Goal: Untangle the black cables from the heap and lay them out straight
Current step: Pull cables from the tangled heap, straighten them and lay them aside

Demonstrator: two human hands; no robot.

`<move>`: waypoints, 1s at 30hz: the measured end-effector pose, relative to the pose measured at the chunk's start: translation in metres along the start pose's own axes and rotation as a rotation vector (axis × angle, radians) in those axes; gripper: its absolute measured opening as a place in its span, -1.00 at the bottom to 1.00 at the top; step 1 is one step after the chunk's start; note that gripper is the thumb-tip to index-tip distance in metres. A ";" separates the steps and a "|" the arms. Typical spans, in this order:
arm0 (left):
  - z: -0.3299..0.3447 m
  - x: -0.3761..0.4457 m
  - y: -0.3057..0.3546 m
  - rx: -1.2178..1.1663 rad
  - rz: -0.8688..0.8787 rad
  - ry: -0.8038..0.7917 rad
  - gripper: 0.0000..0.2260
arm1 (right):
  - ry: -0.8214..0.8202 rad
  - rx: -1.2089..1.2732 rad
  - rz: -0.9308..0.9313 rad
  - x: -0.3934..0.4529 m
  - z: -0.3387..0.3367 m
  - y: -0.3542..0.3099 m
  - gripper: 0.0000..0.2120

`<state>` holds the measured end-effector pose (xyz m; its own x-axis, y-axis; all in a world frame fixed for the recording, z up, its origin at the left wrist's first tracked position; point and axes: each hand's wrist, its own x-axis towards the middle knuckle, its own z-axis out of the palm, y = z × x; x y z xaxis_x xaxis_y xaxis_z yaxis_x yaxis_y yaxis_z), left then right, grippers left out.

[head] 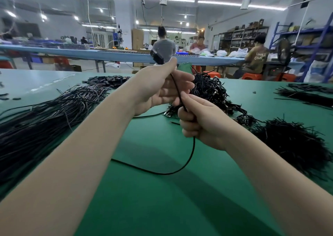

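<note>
Hands raised above green table (144, 190). Left hand (160, 89) pinches black cable (175, 86) just below its plug (157, 56); right hand (200, 120) is fisted around the same cable, lower. Tangled heap (209, 89) lies just beyond; straightened cables (45, 116) lie left.

text: "UNKN OWN" | on: back of seated person's shirt (258, 59)

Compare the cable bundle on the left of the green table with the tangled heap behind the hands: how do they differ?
The left bundle lies flat, its strands running roughly parallel; the tangled heap is knotted, looped and mounded up. The left bundle spreads long across the green table; the tangled heap is compact. Neither is held: both hands hold a separate cable. Both are thin black cables.
</note>
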<state>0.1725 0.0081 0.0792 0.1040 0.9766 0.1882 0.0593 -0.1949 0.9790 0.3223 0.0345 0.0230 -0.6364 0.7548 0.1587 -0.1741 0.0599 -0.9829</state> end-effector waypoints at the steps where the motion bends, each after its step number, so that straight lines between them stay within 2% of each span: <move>1: -0.001 0.001 0.000 0.051 0.014 0.008 -0.46 | -0.025 -0.013 0.012 0.000 -0.001 0.001 -0.71; 3: 0.000 0.001 0.005 -0.034 0.080 0.025 -0.45 | -0.075 -0.061 0.070 0.000 -0.002 0.002 -0.70; 5: -0.007 0.000 0.014 -0.365 0.123 -0.031 -0.45 | -0.104 -0.141 0.147 0.000 -0.004 0.002 -0.66; 7: -0.021 -0.004 0.022 -0.601 0.132 -0.255 -0.42 | -0.045 -0.267 0.170 0.000 -0.009 -0.005 -0.62; 8: -0.027 -0.007 0.024 -0.582 0.111 -0.390 -0.40 | 0.016 -0.332 0.160 0.001 -0.013 -0.012 -0.60; 9: -0.031 -0.009 0.023 -0.471 0.081 -0.494 -0.39 | 0.088 -0.392 0.137 0.001 -0.016 -0.021 -0.59; 10: -0.032 -0.010 0.019 -0.281 0.044 -0.520 -0.39 | 0.165 -0.446 0.102 0.001 -0.018 -0.031 -0.60; 12: -0.026 -0.009 0.009 0.160 -0.075 -0.432 -0.39 | 0.285 -0.541 0.001 0.001 -0.020 -0.051 -0.63; 13: -0.021 -0.008 0.006 0.304 -0.148 -0.374 -0.39 | 0.306 -0.581 -0.060 0.000 -0.018 -0.058 -0.64; 15: -0.014 0.000 -0.002 0.361 -0.163 -0.208 -0.46 | 0.252 -0.608 -0.159 -0.003 -0.009 -0.064 -0.65; 16: -0.014 0.006 -0.005 0.268 -0.109 -0.105 -0.49 | 0.198 -0.581 -0.186 -0.006 -0.003 -0.061 -0.67; 18: -0.018 0.011 -0.001 -0.122 0.012 0.020 -0.51 | 0.040 -0.433 -0.178 -0.012 0.006 -0.043 -0.69; 20: -0.027 0.011 0.010 -0.533 0.111 -0.040 -0.50 | -0.152 -0.281 -0.036 -0.019 0.008 -0.017 -0.70; 21: -0.033 0.006 0.015 -0.640 0.167 -0.114 -0.54 | -0.211 -0.272 0.057 -0.022 0.005 -0.004 -0.69; 22: -0.038 0.002 0.020 -0.620 0.213 -0.149 -0.61 | -0.221 -0.340 0.127 -0.023 -0.001 0.005 -0.67; 24: -0.047 -0.004 0.023 -0.279 0.185 -0.135 -0.63 | -0.084 -0.574 0.175 -0.019 -0.017 0.007 -0.63; 25: -0.048 -0.006 0.022 -0.053 0.072 -0.181 -0.58 | 0.024 -0.662 0.161 -0.014 -0.023 0.000 -0.61; 27: -0.037 -0.013 0.016 0.284 -0.212 -0.396 -0.51 | 0.191 -0.694 0.070 -0.003 -0.029 -0.024 -0.60; 28: -0.027 -0.013 0.010 0.342 -0.286 -0.448 -0.50 | 0.222 -0.675 -0.002 0.002 -0.027 -0.037 -0.61; 29: -0.017 -0.010 0.004 0.315 -0.295 -0.400 -0.51 | 0.224 -0.649 -0.076 0.007 -0.023 -0.047 -0.63; 30: -0.010 -0.004 -0.002 0.205 -0.247 -0.286 -0.54 | 0.203 -0.619 -0.138 0.010 -0.015 -0.052 -0.66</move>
<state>0.1624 0.0051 0.0774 0.3313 0.9374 -0.1072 0.3103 -0.0010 0.9506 0.3363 0.0485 0.0746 -0.4744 0.8179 0.3254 0.2582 0.4827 -0.8369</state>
